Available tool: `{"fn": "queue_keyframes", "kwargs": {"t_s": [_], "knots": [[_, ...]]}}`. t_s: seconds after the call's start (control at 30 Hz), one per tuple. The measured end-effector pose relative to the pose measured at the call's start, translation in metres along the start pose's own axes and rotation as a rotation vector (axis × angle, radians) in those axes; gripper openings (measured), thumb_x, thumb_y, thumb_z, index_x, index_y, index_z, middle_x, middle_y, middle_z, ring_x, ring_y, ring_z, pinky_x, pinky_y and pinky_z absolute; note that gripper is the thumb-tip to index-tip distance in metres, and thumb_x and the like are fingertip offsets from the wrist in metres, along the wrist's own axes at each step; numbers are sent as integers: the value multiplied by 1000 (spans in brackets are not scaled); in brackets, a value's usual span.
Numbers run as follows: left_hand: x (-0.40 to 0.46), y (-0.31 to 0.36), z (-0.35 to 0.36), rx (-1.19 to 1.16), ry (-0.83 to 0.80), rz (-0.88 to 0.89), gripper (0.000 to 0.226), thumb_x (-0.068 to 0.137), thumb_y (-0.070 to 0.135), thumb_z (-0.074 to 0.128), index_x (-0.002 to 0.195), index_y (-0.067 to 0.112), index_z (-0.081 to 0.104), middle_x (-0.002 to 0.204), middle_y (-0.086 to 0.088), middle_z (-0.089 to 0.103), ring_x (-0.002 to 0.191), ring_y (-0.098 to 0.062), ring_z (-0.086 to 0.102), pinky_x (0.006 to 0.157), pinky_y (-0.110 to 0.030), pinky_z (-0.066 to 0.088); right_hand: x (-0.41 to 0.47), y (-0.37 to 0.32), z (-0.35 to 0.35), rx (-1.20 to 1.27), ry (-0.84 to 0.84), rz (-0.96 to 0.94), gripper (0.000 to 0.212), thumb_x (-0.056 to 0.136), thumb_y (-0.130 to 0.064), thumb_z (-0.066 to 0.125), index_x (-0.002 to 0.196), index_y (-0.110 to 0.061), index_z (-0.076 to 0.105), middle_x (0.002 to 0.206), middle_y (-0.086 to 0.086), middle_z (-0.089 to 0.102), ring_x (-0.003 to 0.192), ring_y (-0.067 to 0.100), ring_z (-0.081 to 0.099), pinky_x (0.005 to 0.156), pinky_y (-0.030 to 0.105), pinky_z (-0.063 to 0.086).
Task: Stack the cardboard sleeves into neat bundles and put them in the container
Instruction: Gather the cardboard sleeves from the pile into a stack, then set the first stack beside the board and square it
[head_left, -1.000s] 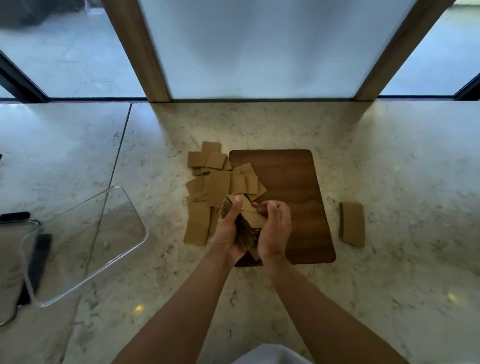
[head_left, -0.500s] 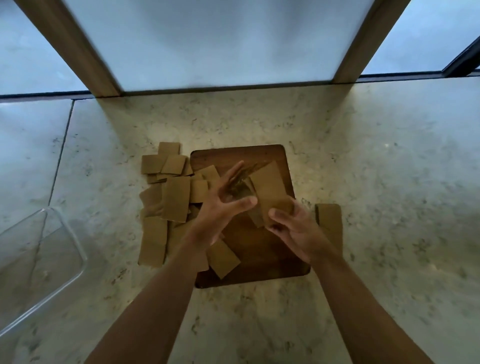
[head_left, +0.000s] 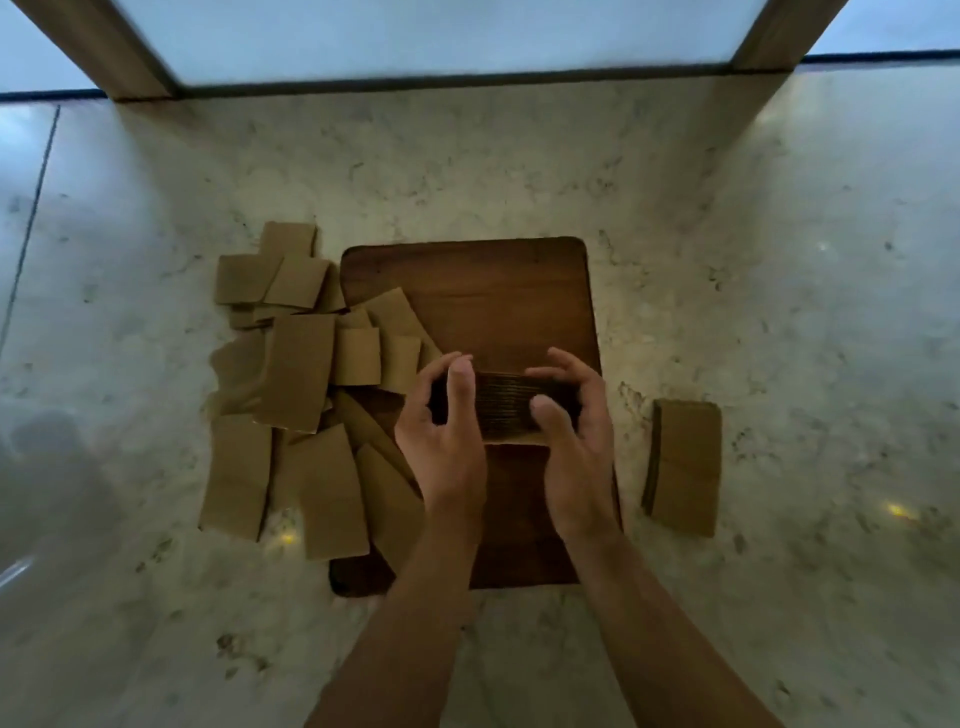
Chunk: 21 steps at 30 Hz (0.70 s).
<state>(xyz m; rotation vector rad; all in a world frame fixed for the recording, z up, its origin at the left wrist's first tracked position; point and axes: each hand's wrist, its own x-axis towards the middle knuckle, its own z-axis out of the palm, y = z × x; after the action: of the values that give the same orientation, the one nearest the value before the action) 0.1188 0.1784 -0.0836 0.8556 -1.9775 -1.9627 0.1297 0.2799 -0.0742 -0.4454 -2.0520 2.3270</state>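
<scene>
Fingers of the left hand curl round one end of the bundle of sleeves, thumb pressed on its near edge, and the right hand mirrors that at the other end, fingers arched over the top, thumb on the near side. So both hands clamp it from the ends, and the bundle stands on edge, ribbed edges facing up.

Widest thing in view: the pale marble counter, running right across the frame. On it lies the dark wooden board, and the held bundle sits over the board's middle; whether it touches the wood cannot be told through the blur.

Left of the board sprawls the loose pile of sleeves, flat brown rectangles overlapping every which way, several spilling onto the board's left edge. Off to the right, well apart from the board, a finished stack lies flat on the marble.

Down at the far left edge there is a faint glint, perhaps the clear container's rim, too blurred to be sure.
</scene>
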Motion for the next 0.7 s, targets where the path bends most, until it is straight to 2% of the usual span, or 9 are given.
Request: {"fn": "queue_keyframes", "kwargs": {"t_s": [0.07, 0.13, 0.2, 0.27, 0.33, 0.4, 0.5, 0.6, 0.7], "knots": [[1, -3, 7, 63, 97, 13, 29, 92, 54, 62, 100, 32, 78, 99, 16, 78, 93, -2, 74, 73, -32, 67, 3, -1, 16, 27, 241, 72, 29, 93, -42, 59, 118, -28, 64, 106, -1, 71, 95, 15, 72, 65, 29, 60], [3, -5, 9, 75, 118, 30, 29, 95, 45, 66, 113, 26, 78, 105, 15, 80, 100, 0, 74, 79, -31, 66, 11, 3, 22, -81, 372, 57, 21, 98, -42, 55, 112, -30, 65, 99, -7, 72, 89, 9, 71, 64, 29, 60], [4, -6, 5, 45, 76, 43, 35, 99, 37, 66, 133, 27, 68, 119, 11, 79, 113, -3, 72, 90, -29, 63, 14, 8, 19, -162, 370, -24, 17, 102, -37, 51, 114, -36, 63, 103, -11, 71, 96, 6, 68, 72, 26, 57], [3, -7, 2, 17, 26, 70, 38, 103, 32, 63, 140, 26, 63, 125, 11, 78, 121, -6, 69, 99, -31, 59, 14, 12, 15, -121, 330, -59, 20, 105, -34, 46, 119, -34, 61, 108, -11, 71, 104, 8, 66, 83, 24, 54], [2, -8, 2, -36, -2, 56, 31, 104, 32, 59, 131, 23, 70, 122, 8, 79, 120, -11, 71, 97, -30, 59, 14, 14, 13, -94, 272, -51, 26, 106, -35, 41, 120, -29, 62, 104, -10, 72, 102, 10, 67, 86, 28, 54], [2, -8, 1, -54, -32, 29, 26, 104, 36, 57, 120, 27, 75, 116, 7, 80, 115, -12, 73, 89, -24, 60, 16, 13, 10, -165, 199, -40, 30, 106, -36, 38, 115, -27, 65, 98, -10, 71, 96, 11, 67, 82, 35, 56], [5, -7, -3, -2, -74, 50, 22, 105, 34, 54, 112, 34, 75, 107, 10, 81, 107, -8, 74, 80, -16, 57, 17, 1, 0, -306, 41, -56, 32, 107, -32, 37, 112, -21, 66, 100, -6, 67, 95, 9, 64, 81, 33, 54], [4, -4, -4, 21, -100, 80, 21, 107, 28, 54, 117, 31, 72, 106, 12, 79, 104, -5, 74, 80, -15, 57, 21, -24, -10, -884, -208, -121, 39, 102, -45, 40, 123, -24, 65, 124, 0, 53, 117, 17, 46, 100, 34, 42], [2, -5, -4, -16, -108, 75, 23, 108, 24, 55, 122, 18, 72, 108, 8, 78, 104, -5, 74, 83, -18, 57, 29, -56, -9, -1314, -536, -240, 62, 80, -61, 48, 132, -27, 58, 127, 3, 49, 123, 26, 38, 107, 44, 33]]}}
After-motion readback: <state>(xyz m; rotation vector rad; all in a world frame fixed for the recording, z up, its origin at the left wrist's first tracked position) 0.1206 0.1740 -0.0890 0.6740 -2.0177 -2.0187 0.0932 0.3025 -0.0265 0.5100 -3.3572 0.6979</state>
